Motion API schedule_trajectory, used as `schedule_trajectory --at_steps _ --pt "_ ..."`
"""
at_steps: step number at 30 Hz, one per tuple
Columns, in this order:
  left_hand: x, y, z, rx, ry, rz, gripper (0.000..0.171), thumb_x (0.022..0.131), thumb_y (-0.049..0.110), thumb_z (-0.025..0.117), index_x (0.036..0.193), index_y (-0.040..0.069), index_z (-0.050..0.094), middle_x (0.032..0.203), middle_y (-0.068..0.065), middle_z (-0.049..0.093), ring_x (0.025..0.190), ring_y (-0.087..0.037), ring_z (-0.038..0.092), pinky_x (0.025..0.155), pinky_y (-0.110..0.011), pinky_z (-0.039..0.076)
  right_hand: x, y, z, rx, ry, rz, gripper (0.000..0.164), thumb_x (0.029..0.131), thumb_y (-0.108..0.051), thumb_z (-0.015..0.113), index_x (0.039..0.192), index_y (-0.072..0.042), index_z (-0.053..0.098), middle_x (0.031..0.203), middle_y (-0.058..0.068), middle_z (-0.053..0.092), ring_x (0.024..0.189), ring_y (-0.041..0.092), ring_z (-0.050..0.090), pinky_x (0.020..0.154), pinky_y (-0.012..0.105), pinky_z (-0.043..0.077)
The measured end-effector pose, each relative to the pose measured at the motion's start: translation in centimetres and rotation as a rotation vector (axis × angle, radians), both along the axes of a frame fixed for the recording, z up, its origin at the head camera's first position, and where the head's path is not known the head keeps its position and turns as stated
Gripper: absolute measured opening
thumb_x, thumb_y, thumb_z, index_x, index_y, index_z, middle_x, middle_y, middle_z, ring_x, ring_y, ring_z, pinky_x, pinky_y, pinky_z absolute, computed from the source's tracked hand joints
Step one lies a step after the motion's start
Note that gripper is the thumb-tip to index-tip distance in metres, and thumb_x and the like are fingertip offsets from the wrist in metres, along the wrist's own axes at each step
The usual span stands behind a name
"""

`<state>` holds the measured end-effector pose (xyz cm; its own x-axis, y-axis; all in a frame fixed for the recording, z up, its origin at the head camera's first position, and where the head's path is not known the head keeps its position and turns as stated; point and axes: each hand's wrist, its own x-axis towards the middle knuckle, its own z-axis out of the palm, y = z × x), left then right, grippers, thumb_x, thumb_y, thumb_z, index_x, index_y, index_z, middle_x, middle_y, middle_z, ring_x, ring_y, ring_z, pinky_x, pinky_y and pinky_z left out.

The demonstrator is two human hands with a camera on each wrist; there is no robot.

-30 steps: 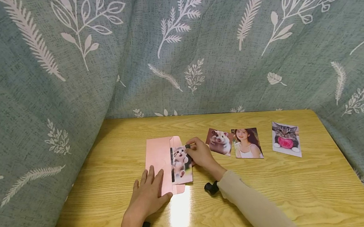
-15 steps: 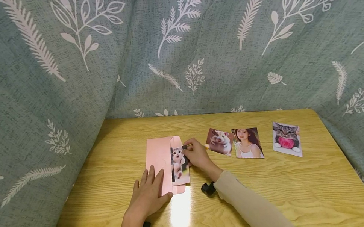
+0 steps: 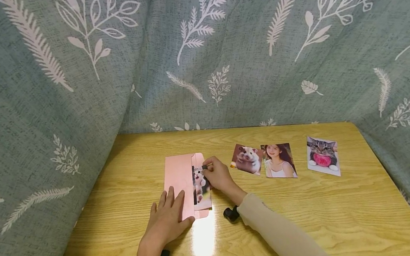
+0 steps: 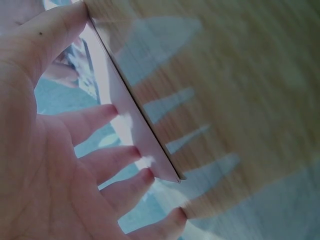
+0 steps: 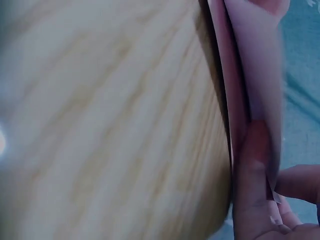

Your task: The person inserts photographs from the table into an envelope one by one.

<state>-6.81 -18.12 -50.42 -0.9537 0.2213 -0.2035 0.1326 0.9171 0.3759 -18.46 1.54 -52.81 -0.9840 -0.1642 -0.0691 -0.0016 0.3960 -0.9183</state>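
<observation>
Kitten photo at the envelope's mouth

We judge the step in hand to be sliding the kitten photo [image 3: 200, 191] into the pink envelope [image 3: 177, 172]. The photo lies over the unfolded flap [image 3: 203, 215], its left edge at the mouth; we cannot tell how much is inside. Our left hand [image 3: 167, 221] lies spread on the envelope, fingers outstretched, gripping nothing. Our right hand [image 3: 220, 176] pinches the photo's right edge near the top. The next move, we think, calls for a level push leftward, with the envelope pressed down and the photo's lower corner kept from snagging.

The photo's right edge reaches just past the flap. To the right, 3 more cards limit sideways room: the hamster photo [image 3: 247, 160] near our hand, the portrait photo [image 3: 279, 166] just beside it, the cat photo [image 3: 323, 158] well apart. The table [image 3: 353, 212] leaves us space left of the envelope and toward us.
</observation>
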Motion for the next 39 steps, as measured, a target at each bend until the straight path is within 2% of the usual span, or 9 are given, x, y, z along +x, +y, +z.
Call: schedule_trajectory --at_steps 3,6,8,12,15,20,28,39 --pt "-0.1 0.0 0.0 0.003 0.003 0.001 0.084 0.091 0.051 0.069 0.157 0.012 0.034 0.163 -0.024 0.016 0.148 -0.045 0.012 0.111 -0.071 0.014 0.0 0.1 0.3 0.087 0.032 0.014 0.022 0.095 -0.006 0.066 0.116 -0.004 0.06 0.088 0.008 0.066 0.057 0.013 0.059 0.052 0.027 0.05" --pt "-0.1 0.1 0.0 0.001 0.006 -0.001 0.084 0.091 0.051 0.069 0.157 0.012 0.034 0.163 -0.023 0.016 0.148 -0.045 0.012 0.111 -0.071 0.014 0.1 0.5 0.7 0.111 0.04 0.025 0.025 0.096 -0.006 0.065 0.12 -0.002 0.059 0.095 0.012 0.068 0.066 0.016 0.063 0.056 0.028 0.052" --pt "-0.2 0.1 0.0 0.0 0.007 -0.001 0.085 0.091 0.051 0.069 0.157 0.012 0.034 0.163 -0.023 0.016 0.148 -0.045 0.013 0.111 -0.07 0.014 0.2 0.9 0.8 0.084 0.025 0.027 0.027 0.096 -0.004 0.064 0.122 0.0 0.058 0.1 0.016 0.069 0.063 0.016 0.064 0.055 0.028 0.055" --pt "-0.2 0.1 0.0 -0.003 0.004 0.002 0.085 0.091 0.051 0.069 0.158 0.013 0.034 0.163 -0.023 0.016 0.148 -0.045 0.012 0.111 -0.071 0.013 0.7 1.6 0.8 -0.068 -0.062 0.026 0.029 0.097 0.001 0.06 0.125 0.005 0.055 0.101 0.018 0.068 0.058 0.016 0.063 0.053 0.031 0.058" --pt "-0.2 0.1 0.0 -0.002 0.005 0.004 0.085 0.091 0.051 0.069 0.157 0.013 0.034 0.163 -0.023 0.016 0.148 -0.045 0.012 0.111 -0.071 0.013 1.2 2.2 0.8 -0.186 -0.134 0.017 0.029 0.097 0.003 0.057 0.125 0.007 0.053 0.099 0.019 0.068 0.064 0.019 0.065 0.057 0.034 0.06" --pt "-0.2 0.1 0.1 -0.001 0.009 0.002 0.085 0.091 0.051 0.069 0.157 0.012 0.034 0.162 -0.024 0.016 0.148 -0.046 0.013 0.111 -0.071 0.014 2.2 3.0 0.6 -0.281 -0.202 0.029 0.03 0.098 0.003 0.057 0.127 0.009 0.052 0.101 0.02 0.068 0.073 0.023 0.069 0.064 0.035 0.061" --pt "-0.2 0.0 0.1 -0.008 0.005 0.002 0.085 0.09 0.051 0.069 0.157 0.012 0.034 0.162 -0.024 0.016 0.148 -0.046 0.013 0.111 -0.071 0.014 3.3 3.4 0.6 -0.3 -0.22 0.055 0.029 0.098 0.003 0.059 0.125 0.009 0.053 0.1 0.021 0.069 0.077 0.025 0.07 0.066 0.036 0.061" --pt "-0.1 0.1 0.1 0.0 0.011 0.005 0.085 0.09 0.05 0.07 0.156 0.01 0.035 0.162 -0.025 0.018 0.147 -0.046 0.014 0.11 -0.072 0.016 3.8 3.6 1.0 -0.344 -0.233 0.062 0.029 0.098 0.004 0.058 0.126 0.009 0.051 0.103 0.024 0.069 0.078 0.03 0.071 0.067 0.039 0.061"
